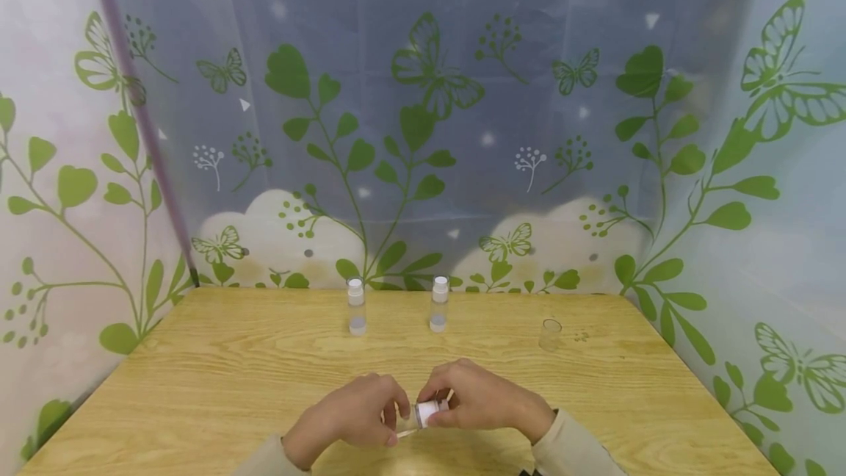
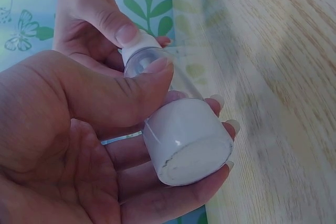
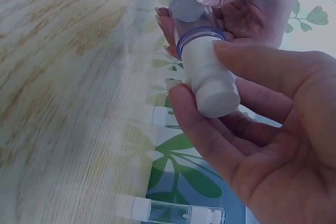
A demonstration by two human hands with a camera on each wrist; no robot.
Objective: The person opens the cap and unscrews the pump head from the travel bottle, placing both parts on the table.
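Observation:
Both hands hold one small pump bottle (image 1: pixel 427 411) low over the table's near side. It has a clear body, a white base (image 2: pixel 191 140) and a white pump top (image 3: pixel 202 66). My left hand (image 1: pixel 360 410) grips the body and base, its thumb pressed along the clear wall and its fingers curled underneath. With thumb and fingers, my right hand (image 1: pixel 479 397) pinches the white pump top. The bottle lies tilted between the hands, its base toward the left one.
Two similar pump bottles stand upright at the table's back, one left (image 1: pixel 357 307) and one right (image 1: pixel 439 305). A clear cap (image 1: pixel 551 335) sits farther right on the wooden table (image 1: pixel 264 344). Patterned curtains (image 1: pixel 522 131) enclose the back and sides.

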